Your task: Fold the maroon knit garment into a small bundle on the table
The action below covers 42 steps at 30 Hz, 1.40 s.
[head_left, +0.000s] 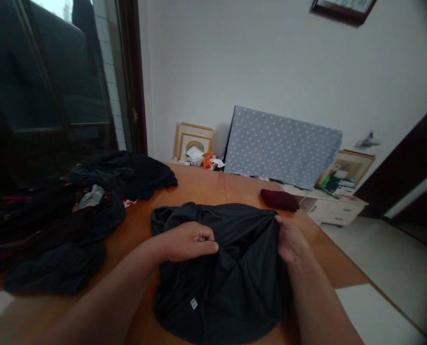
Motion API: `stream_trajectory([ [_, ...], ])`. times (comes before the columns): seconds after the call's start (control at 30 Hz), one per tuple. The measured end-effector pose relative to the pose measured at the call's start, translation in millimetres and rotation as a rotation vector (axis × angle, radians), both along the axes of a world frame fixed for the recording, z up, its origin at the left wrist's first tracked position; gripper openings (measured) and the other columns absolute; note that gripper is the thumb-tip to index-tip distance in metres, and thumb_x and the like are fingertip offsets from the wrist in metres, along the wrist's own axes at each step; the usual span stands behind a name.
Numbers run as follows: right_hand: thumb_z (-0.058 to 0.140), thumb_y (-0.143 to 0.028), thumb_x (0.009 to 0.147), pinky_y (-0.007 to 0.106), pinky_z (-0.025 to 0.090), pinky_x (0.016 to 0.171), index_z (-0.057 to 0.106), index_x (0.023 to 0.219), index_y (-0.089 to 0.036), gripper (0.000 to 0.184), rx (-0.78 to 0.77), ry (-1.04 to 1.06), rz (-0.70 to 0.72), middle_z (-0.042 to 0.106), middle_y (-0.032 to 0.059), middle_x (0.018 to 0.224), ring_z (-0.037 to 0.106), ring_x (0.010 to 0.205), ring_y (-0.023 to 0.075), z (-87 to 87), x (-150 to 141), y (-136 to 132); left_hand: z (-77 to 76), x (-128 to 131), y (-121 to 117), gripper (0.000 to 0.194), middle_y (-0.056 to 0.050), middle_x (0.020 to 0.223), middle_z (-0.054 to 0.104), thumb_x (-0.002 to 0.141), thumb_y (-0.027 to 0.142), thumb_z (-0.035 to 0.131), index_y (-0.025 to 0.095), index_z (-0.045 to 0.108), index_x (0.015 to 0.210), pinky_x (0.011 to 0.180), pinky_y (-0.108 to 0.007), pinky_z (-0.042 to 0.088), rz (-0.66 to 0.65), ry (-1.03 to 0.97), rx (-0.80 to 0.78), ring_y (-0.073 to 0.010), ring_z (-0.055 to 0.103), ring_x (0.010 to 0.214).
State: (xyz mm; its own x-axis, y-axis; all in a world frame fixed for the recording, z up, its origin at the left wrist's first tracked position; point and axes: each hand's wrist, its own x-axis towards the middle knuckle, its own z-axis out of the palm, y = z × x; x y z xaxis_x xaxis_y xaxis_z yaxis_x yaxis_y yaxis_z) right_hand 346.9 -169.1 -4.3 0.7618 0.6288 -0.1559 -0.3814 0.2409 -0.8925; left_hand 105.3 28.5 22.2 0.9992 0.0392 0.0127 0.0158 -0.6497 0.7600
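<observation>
Holding a black garment [220, 292] on the tabletop [199, 184], my left grip [188, 242] closed on it, right grip [291, 239] clenching its 3 o'clock edge.

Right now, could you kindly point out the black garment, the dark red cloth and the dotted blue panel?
black garment [217, 306], head view, lower middle
dark red cloth [280, 200], head view, top
dotted blue panel [281, 148], head view, centre

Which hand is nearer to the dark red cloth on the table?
Right. The right hand grips the black garment just in front of the dark red cloth; the left hand is farther off, across the garment.
</observation>
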Motion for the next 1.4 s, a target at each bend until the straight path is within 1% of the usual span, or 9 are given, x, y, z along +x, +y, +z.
stream_trajectory([
  [0.17, 0.064, -0.034, 0.083, 0.038, 0.057, 0.089, 0.072, 0.095, -0.022, 0.019, 0.051, 0.110, 0.126, 0.077, 0.0052, 0.099, 0.072, 0.095, 0.0240, 9.2, -18.8, 2.3, 3.9, 6.4, -13.6, 0.049, -0.002, 0.084, 0.066, 0.101, 0.051, 0.033, 0.019, 0.066, 0.082, 0.076, -0.027, 0.044, 0.148, -0.280, -0.004, -0.0165, 0.060, 0.082],
  [0.37, 0.074, -0.049, 0.077, 0.039, 0.058, 0.084, 0.070, 0.099, -0.025, 0.033, 0.095, -0.189, 0.127, 0.076, 0.0040, 0.101, 0.071, 0.097, 0.0247, 13.1, -42.4, 5.7, -9.3, 17.6, -25.7, 0.028, -0.005, 0.105, 0.069, 0.083, 0.048, 0.066, 0.024, 0.070, 0.098, 0.095, -0.039, 0.042, 0.255, -0.366, 0.236, -0.0256, 0.059, 0.105],
  [0.43, 0.074, -0.052, 0.076, 0.037, 0.058, 0.080, 0.069, 0.096, -0.024, 0.035, 0.058, -0.283, 0.067, 0.075, 0.0034, 0.099, 0.071, 0.091, 0.0236, 11.9, -43.0, 7.4, -12.7, 19.6, -22.2, 0.020, -0.004, 0.094, 0.069, 0.088, 0.041, 0.058, 0.023, 0.068, 0.088, 0.090, -0.037, 0.045, 0.266, -0.341, 0.076, -0.0228, 0.062, 0.095],
  [0.6, 0.071, -0.054, 0.076, 0.029, 0.052, 0.065, 0.069, 0.088, -0.022, 0.034, -0.195, -0.494, -0.281, 0.071, 0.0000, 0.077, 0.064, 0.068, 0.0182, 6.6, -28.9, 7.2, -5.1, 15.6, -4.9, 0.020, 0.001, 0.079, 0.066, 0.087, 0.041, 0.056, 0.021, 0.060, 0.090, 0.069, -0.028, 0.049, 0.443, -0.353, -0.715, -0.0159, 0.061, 0.070],
  [0.9, 0.060, -0.050, 0.086, 0.036, 0.049, 0.079, 0.067, 0.102, -0.021, 0.034, -0.354, -1.056, -0.538, 0.070, 0.0069, 0.093, 0.064, 0.083, 0.0219, 9.3, -33.3, 3.0, 1.7, 15.9, 8.5, 0.033, -0.006, 0.097, 0.071, 0.079, 0.051, 0.064, 0.019, 0.065, 0.084, 0.089, -0.033, 0.047, 0.821, -0.506, -0.537, -0.0240, 0.062, 0.099],
  [1.03, 0.057, -0.043, 0.091, 0.043, 0.043, 0.101, 0.069, 0.087, -0.026, 0.020, -0.281, -1.394, -0.253, 0.068, 0.0079, 0.114, 0.060, 0.114, 0.0259, 13.0, -53.5, 5.5, 0.6, 16.9, 10.4, 0.033, -0.004, 0.101, 0.070, 0.082, 0.052, 0.062, 0.019, 0.065, 0.085, 0.093, -0.032, 0.045, 0.787, -0.490, -0.547, -0.0228, 0.061, 0.102],
  [1.2, 0.071, -0.041, 0.080, 0.060, 0.018, 0.116, 0.073, 0.098, -0.030, 0.021, -0.519, -1.569, 0.203, 0.045, 0.0031, 0.153, 0.022, 0.149, 0.0345, -0.2, -58.5, 10.8, 0.3, 13.7, 16.8, 0.036, -0.002, 0.088, 0.068, 0.083, 0.056, 0.062, 0.020, 0.063, 0.087, 0.084, -0.031, 0.048, 0.725, -0.512, -0.595, -0.0210, 0.062, 0.088],
  [1.3, 0.067, -0.036, 0.083, 0.061, 0.017, 0.116, 0.072, 0.086, -0.026, 0.012, -0.529, -1.476, 0.171, 0.054, 0.0050, 0.145, 0.029, 0.146, 0.0331, -6.3, -45.9, 10.9, -3.4, 12.5, 20.9, 0.037, 0.000, 0.079, 0.066, 0.084, 0.058, 0.061, 0.020, 0.062, 0.085, 0.074, -0.031, 0.049, 0.703, -0.476, -0.597, -0.0195, 0.061, 0.075],
  [1.4, 0.065, -0.039, 0.084, 0.052, 0.031, 0.113, 0.069, 0.083, -0.024, 0.015, -0.313, -1.166, -0.043, 0.064, 0.0066, 0.132, 0.050, 0.132, 0.0292, -3.6, -31.7, 7.6, -7.3, 12.6, 23.1, 0.038, 0.002, 0.068, 0.061, 0.084, 0.058, 0.059, 0.021, 0.059, 0.077, 0.064, -0.029, 0.045, 0.727, -0.410, -0.528, -0.0168, 0.056, 0.063],
])
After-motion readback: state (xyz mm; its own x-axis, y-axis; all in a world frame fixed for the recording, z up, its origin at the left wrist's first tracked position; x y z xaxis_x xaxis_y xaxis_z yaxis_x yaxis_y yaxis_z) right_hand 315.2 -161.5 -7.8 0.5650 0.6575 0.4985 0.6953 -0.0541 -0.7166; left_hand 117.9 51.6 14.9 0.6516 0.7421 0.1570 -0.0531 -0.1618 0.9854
